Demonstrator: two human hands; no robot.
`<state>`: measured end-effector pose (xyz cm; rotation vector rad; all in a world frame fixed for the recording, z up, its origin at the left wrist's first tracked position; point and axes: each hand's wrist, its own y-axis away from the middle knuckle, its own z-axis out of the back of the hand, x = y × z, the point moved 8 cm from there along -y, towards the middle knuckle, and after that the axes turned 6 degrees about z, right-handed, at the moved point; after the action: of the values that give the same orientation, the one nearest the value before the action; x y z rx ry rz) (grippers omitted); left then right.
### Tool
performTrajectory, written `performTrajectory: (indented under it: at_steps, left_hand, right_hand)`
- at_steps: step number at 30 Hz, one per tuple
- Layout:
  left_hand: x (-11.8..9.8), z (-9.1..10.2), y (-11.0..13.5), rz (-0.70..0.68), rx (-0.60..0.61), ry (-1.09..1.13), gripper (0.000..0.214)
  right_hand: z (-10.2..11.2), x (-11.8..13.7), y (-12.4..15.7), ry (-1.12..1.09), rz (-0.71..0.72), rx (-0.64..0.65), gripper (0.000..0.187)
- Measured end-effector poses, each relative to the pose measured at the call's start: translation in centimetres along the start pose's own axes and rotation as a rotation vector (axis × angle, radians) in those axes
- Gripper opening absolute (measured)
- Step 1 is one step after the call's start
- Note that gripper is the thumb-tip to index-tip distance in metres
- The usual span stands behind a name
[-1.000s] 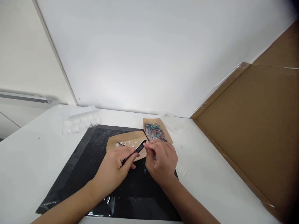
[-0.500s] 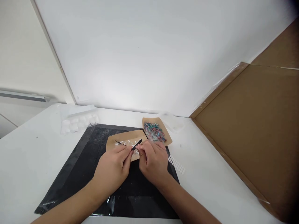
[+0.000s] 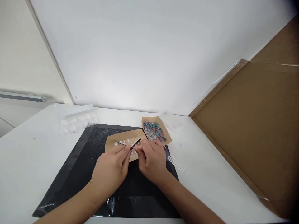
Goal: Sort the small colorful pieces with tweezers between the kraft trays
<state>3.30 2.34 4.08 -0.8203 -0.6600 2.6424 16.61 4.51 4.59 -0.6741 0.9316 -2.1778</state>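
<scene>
Close together, left hand in pinch on black strip, right hand curled, hold unclear

The slim strip you pinch shows black along one face with a pale edge. Below it, your nearer tray is plain tan, speckled with white and clear bits and one thin dark piece. Your farther tray, also tan, holds a jumble of teal, red, clear and silvery pieces. Your mat is black with a glossier black border, your table white. At your right, white dots form a neat grid; the cardboard is brown.
</scene>
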Motion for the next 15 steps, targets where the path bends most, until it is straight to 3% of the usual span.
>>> performTrajectory:
  at_steps: [5, 10, 15]
  left_hand:
    - [0.2, -0.1, 0.0, 0.005, 0.005, 0.033, 0.024]
    - [0.5, -0.4, -0.2, 0.033, 0.035, 0.092, 0.023]
    - [0.3, 0.0, -0.6, 0.071, 0.053, 0.207, 0.02]
  right_hand:
    - [0.4, -0.4, 0.1, 0.022, -0.034, -0.052, 0.018]
    - [-0.2, -0.1, 0.4, 0.015, 0.016, 0.016, 0.022]
    - [1.0, -3.7, 0.5, 0.001, -0.18, -0.084, 0.018]
